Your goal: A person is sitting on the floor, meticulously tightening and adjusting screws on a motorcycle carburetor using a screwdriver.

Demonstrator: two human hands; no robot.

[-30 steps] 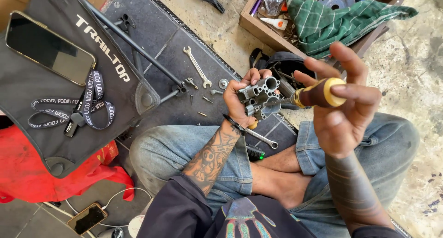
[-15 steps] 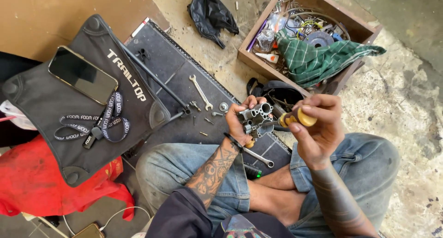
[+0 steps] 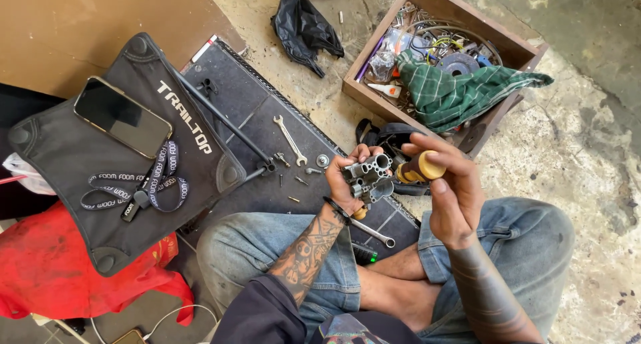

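Two hands work above my lap: left hand [image 3: 347, 184] has its fingers wrapped round a metal part [image 3: 369, 177], right hand [image 3: 454, 190] fingers grip a screwdriver [image 3: 419, 168] just beside it, over the mat [image 3: 247, 110].

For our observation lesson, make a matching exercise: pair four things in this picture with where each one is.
Things:
1. phone
2. green cloth
3. metal part
4. spanner

Places:
A. held in the left hand
B. lying on the black mat
C. draped over the wooden box
D. lying on the black bag

Pairs: 1-D, 2-C, 3-A, 4-B
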